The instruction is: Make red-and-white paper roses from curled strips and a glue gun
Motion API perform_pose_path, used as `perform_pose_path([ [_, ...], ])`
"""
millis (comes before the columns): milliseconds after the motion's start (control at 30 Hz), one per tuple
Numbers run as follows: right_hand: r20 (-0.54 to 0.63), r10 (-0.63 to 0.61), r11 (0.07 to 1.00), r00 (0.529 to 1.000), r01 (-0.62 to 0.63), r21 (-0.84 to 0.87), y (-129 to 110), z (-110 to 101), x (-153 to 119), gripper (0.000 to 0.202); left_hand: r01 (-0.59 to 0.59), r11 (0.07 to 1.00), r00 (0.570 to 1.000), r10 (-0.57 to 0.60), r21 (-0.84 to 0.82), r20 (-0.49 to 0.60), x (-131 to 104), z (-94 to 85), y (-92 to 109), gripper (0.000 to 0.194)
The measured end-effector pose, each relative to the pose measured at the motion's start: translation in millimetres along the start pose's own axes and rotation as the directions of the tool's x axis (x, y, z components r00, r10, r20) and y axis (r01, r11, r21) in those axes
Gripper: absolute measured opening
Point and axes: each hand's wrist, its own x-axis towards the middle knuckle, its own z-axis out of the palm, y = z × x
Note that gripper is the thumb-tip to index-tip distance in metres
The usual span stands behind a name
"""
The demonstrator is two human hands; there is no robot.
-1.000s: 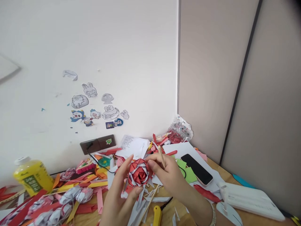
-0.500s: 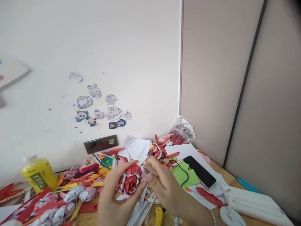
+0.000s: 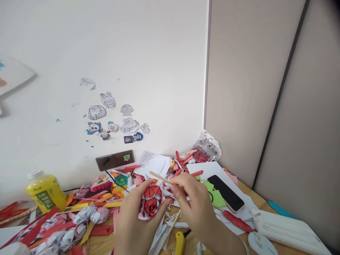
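My left grip (image 3: 131,216) is curved around the red-and-white paper flower (image 3: 151,203), which sits in the gap between thumb and fingers, on the side toward my other hand. Its folded rosette faces back toward me; the bloom is roundish, so I can make out no clear long axis. My right grip (image 3: 195,198) pinches the slim wooden stick (image 3: 159,176) near one end, between thumb and forefinger. From that pinch the stick runs leftward and slants up in my view, its free tip standing past the flower's upper edge; whether the two touch, I cannot tell. Below my right grip, the yellow handle (image 3: 180,242) lies on the tabletop (image 3: 99,242); to the right of that same grip, the phone (image 3: 225,193) rests on white paper (image 3: 245,202).
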Motion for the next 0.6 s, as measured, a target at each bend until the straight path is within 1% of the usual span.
perform_pose_path([
  [67, 0.005, -0.043, 0.999, 0.999, 0.043, 0.012, -2, 0, 1, 0.017, -0.026, 1.000, 0.998, 0.026, -0.016, 0.052, -1, 2.7, -1, 0.046],
  [167, 0.004, -0.010, 1.000, 1.000, 0.010, 0.024, -5, 1, 3, 0.018, -0.093, 0.995, 0.989, 0.095, -0.021, 0.114, -4, 6.8, -6, 0.044],
  [267, -0.022, 0.013, 1.000, 1.000, -0.012, 0.017, -5, 0, 4, 0.018, -0.131, 0.991, 0.983, 0.128, 0.018, 0.129, -9, 10.0, -14, 0.054],
  [333, -0.027, 0.011, 1.000, 1.000, -0.011, 0.015, -5, -1, 5, 0.017, -0.120, 0.991, 0.983, 0.110, 0.060, 0.145, -10, 11.4, -20, 0.067],
  [400, -0.013, 0.017, 1.000, 1.000, -0.017, 0.011, -4, -3, 6, 0.017, -0.109, 0.990, 0.981, 0.092, 0.093, 0.168, -11, 12.8, -23, 0.076],
  [467, 0.005, 0.036, 0.999, 0.999, -0.036, 0.012, -3, -3, 6, 0.017, -0.096, 0.989, 0.983, 0.077, 0.112, 0.165, -12, 14.4, -22, 0.079],
  [600, 0.023, 0.050, 0.999, 0.998, -0.050, 0.012, -2, -3, 6, 0.017, -0.022, 0.994, 0.995, 0.011, 0.111, 0.103, -13, 17.4, -12, 0.078],
])
